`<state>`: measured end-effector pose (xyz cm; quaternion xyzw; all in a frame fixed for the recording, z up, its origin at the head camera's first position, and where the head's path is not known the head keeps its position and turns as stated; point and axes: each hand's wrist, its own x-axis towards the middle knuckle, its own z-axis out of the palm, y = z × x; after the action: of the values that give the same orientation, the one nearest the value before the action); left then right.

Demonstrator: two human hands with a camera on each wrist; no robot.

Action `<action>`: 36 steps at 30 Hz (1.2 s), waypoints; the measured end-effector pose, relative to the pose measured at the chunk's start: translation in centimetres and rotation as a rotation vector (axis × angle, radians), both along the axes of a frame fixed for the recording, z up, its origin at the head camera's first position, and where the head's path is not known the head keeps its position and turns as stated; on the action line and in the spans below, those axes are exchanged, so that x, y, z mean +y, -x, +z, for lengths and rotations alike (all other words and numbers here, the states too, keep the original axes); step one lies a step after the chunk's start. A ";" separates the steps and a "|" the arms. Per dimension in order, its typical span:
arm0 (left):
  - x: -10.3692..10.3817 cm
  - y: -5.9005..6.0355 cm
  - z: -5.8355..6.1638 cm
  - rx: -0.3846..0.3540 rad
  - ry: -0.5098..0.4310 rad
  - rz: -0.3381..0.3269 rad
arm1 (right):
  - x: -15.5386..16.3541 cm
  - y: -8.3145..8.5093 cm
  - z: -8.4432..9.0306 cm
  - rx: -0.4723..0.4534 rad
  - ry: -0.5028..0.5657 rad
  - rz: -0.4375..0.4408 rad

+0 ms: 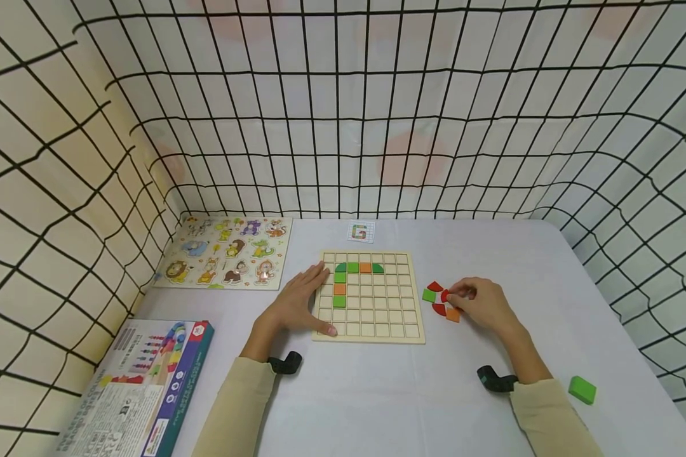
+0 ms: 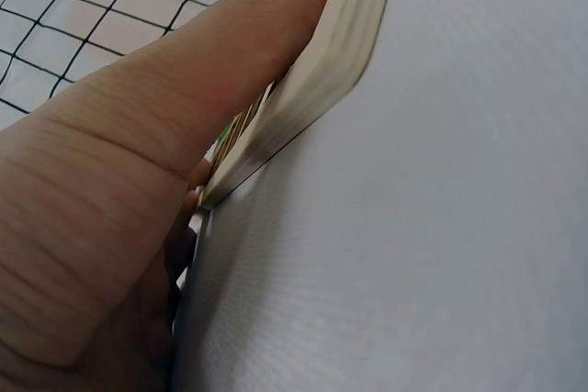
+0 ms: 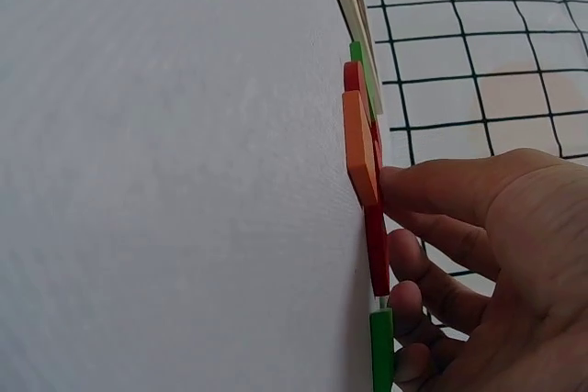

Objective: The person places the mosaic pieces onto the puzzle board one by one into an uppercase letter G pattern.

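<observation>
A pale wooden grid board [image 1: 377, 311] lies in front of me. My left hand [image 1: 297, 301] rests along its left side, fingers spread at the far edge and thumb on the near corner; the left wrist view shows the thumb [image 2: 211, 52] over the board's side. Green and orange pieces form a column and top row, with dark green rounded corners. My right hand [image 1: 483, 304], right of the board, pinches a red piece [image 1: 445, 296] between thumb and index finger. Around it lie a green square [image 1: 429, 295], two other red pieces [image 1: 439, 309] and an orange square [image 1: 453, 315].
A small pattern card [image 1: 361, 231] lies beyond the board. An animal puzzle board [image 1: 223, 254] is at the back left, a toy box [image 1: 143, 387] at the near left. One green block [image 1: 582, 390] sits beside the right forearm. Black netting [image 1: 337, 120] encloses the table.
</observation>
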<state>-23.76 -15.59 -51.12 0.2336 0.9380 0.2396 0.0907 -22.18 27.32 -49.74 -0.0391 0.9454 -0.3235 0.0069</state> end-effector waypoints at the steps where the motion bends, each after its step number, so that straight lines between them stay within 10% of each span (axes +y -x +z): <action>1: 0.0 0.0 0.0 0.001 0.000 0.000 | 0.1 0.0 0.0 0.001 -0.004 0.000; 36: -0.2 0.0 0.3 -0.018 -0.010 -0.014 | 0.0 0.0 -0.1 0.033 -0.051 0.000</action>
<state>-23.81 -15.80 -50.78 0.2384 0.9343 0.2456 0.0995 -22.16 27.32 -49.82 -0.0445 0.9533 -0.2988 -0.0077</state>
